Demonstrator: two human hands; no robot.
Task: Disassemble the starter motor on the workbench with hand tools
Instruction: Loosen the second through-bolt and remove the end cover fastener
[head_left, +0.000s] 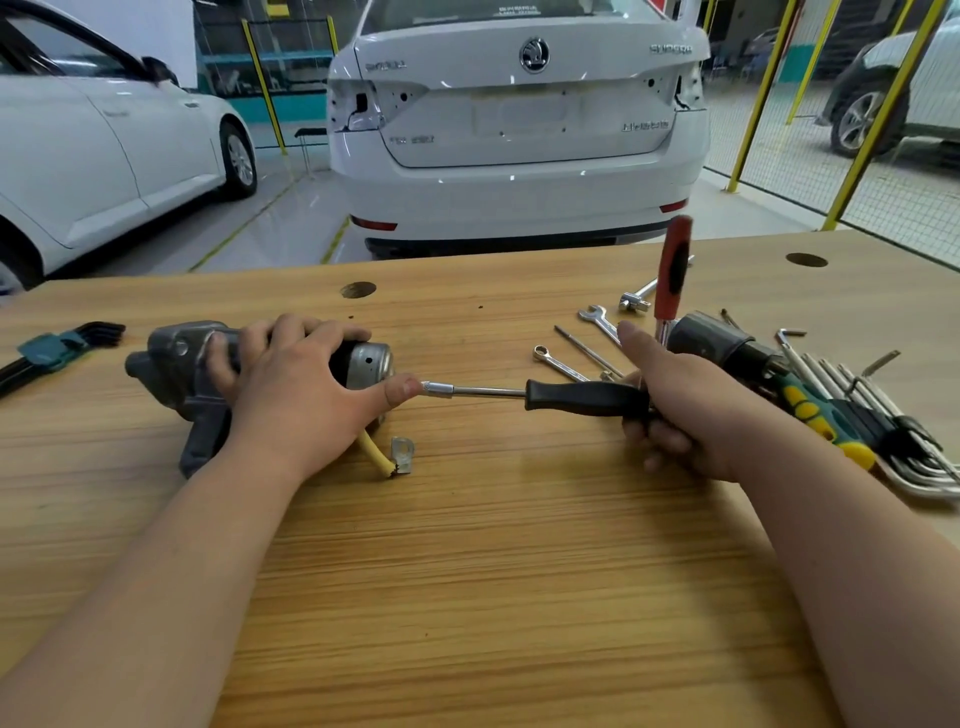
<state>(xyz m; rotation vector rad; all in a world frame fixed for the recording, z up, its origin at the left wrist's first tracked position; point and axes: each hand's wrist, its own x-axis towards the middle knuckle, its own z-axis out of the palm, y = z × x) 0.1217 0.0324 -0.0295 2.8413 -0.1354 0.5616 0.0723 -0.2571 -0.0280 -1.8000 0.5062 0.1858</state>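
Note:
The grey starter motor (171, 369) lies on its side on the wooden workbench (467, 571), left of centre. My left hand (296, 384) grips its body from above, fingers curled over the top and thumb stretched toward the silver end cap (370, 364). A yellow cable (375, 453) with a metal lug (402, 454) trails out below it. My right hand (675, 410) holds a black-handled nut driver (571, 397) level. Its silver socket tip (436, 388) sits at my left thumb, just right of the end cap.
Behind my right hand lie a cylindrical grey part (717, 338), a red-handled tool (672, 270) standing upright, small wrenches (597, 317), a green-yellow handled tool (815, 415) and several hex keys (893, 441). A hex key set (57, 348) lies far left. White cars stand beyond the bench.

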